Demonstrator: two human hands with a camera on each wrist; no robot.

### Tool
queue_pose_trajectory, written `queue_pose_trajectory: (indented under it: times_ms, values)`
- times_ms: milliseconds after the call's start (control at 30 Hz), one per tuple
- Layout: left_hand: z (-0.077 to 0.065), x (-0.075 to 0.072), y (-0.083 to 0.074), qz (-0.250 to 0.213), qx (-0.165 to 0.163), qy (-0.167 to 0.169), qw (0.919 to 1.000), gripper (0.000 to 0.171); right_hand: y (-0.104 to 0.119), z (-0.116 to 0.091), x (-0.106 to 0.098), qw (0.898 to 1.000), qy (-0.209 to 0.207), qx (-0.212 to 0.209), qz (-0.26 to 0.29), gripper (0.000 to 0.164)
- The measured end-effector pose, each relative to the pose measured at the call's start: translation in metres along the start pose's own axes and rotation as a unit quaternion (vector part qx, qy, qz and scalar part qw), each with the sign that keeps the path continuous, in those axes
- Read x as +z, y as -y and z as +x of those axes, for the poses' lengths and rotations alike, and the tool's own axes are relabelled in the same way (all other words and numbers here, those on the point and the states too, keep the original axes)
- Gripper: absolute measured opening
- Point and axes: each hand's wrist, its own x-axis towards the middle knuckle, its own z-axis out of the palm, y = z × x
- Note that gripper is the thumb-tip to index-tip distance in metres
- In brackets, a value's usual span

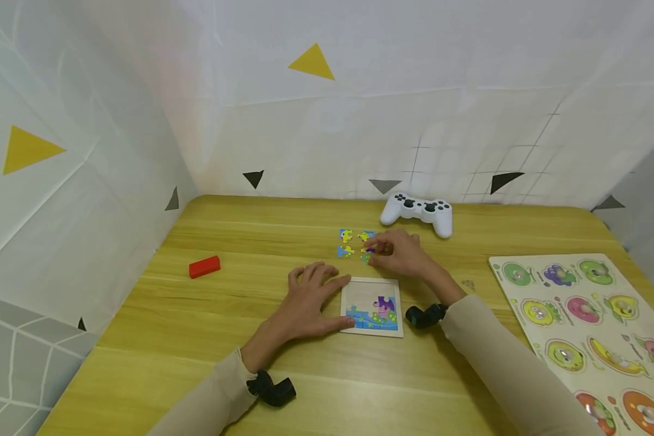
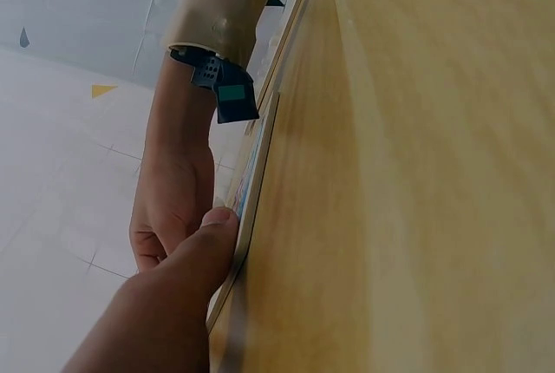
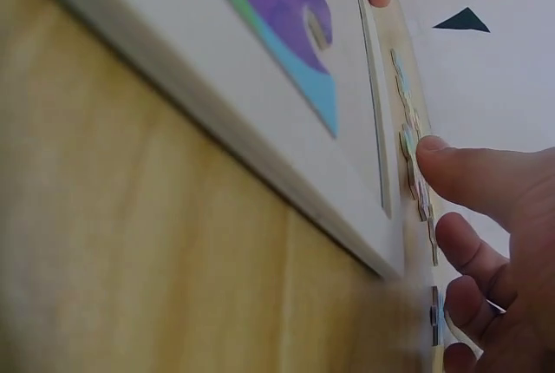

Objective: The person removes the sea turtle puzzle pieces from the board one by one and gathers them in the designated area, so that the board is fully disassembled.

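Note:
A square puzzle tray lies on the table, partly filled with blue and purple pieces along its lower and right parts. My left hand rests spread at its left side, thumb on the lower left edge and index fingertip at the upper left corner. Just behind the tray are several loose jigsaw pieces, among them a yellow and blue one. Over the right-hand pieces reaches my right hand, fingers bent and fingertips close to a purple piece. In the right wrist view, thumb and fingers stand apart.
A white game controller lies at the back, behind my right hand. To the right is a large fruit peg board. A red block sits at the left. A fabric wall borders the table's back edge.

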Motion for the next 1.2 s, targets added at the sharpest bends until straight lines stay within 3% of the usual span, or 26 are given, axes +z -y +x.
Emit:
queue_pose_trajectory:
  times_ms: [433,1200]
  values:
    - [0.002,-0.003,0.001,0.002,-0.002,0.003,1.0000,0.084,-0.002,-0.023,-0.009,0.999,-0.030,-0.007,0.030,0.028]
    - [0.001,0.002,0.002,0.002,-0.001,0.006,1.0000,0.085,-0.003,-0.068,-0.007,0.993,-0.015,0.013,0.112,0.024]
